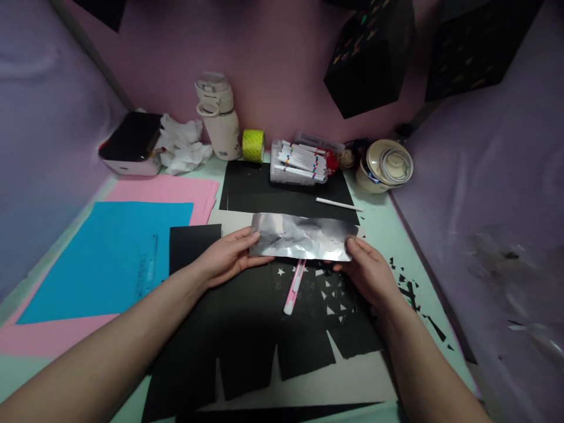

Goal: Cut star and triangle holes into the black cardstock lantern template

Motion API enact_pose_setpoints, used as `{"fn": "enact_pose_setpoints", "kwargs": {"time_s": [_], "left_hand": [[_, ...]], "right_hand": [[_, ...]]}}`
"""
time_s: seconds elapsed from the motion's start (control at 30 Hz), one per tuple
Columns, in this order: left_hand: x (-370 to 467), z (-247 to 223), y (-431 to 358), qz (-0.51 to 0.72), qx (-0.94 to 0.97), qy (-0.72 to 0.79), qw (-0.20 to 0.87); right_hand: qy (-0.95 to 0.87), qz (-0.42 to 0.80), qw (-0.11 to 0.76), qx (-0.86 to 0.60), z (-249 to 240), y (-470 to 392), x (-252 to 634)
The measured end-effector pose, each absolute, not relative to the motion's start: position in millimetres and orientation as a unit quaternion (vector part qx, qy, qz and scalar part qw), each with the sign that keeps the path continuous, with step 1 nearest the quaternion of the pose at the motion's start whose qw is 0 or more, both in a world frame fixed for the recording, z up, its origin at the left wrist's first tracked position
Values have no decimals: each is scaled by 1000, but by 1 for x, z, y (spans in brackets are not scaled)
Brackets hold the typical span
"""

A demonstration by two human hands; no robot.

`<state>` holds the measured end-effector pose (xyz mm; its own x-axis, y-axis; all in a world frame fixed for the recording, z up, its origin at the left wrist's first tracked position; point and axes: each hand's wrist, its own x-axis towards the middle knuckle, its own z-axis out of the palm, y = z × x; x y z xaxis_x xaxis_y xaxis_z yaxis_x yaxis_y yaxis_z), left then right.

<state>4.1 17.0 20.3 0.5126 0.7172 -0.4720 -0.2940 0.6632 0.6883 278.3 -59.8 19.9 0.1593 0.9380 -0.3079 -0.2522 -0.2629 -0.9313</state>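
Note:
A strip of silver foil (304, 238), slightly creased, is stretched level between my two hands above the work surface. My left hand (231, 252) pinches its left end, thumb on top. At the right end, my right hand (365, 267) grips it between thumb and fingers. Beneath lies a large sheet of black paper (247, 317) with small star and triangle cut-outs and slits along its near edge. A pink craft knife (294, 288) rests on that sheet, its upper end hidden by the foil.
Blue paper (110, 252) over pink sheets (167, 188) lies left. Behind stand a bottle (220, 126), yellow tape (253, 145), a box of markers (299, 164) and a lidded pot (383, 167). A white marker (339, 204) and black scraps (412, 294) lie right. Dark boxes (374, 59) hang above.

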Motion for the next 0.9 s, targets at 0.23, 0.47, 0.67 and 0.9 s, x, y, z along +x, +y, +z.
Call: {"fn": "enact_pose_setpoints", "kwargs": {"time_s": [0.23, 0.47, 0.67, 0.9], "left_hand": [[3, 22, 16, 308, 271, 389, 825], [4, 22, 14, 314, 263, 392, 824], [5, 22, 15, 318, 263, 391, 823], [5, 24, 15, 318, 272, 388, 821]], "right_hand": [[-310, 563, 516, -567, 17, -59, 280], [-303, 565, 529, -555, 16, -60, 279], [-298, 566, 530, -556, 18, -59, 278], [-291, 564, 535, -558, 18, -58, 277]]}}
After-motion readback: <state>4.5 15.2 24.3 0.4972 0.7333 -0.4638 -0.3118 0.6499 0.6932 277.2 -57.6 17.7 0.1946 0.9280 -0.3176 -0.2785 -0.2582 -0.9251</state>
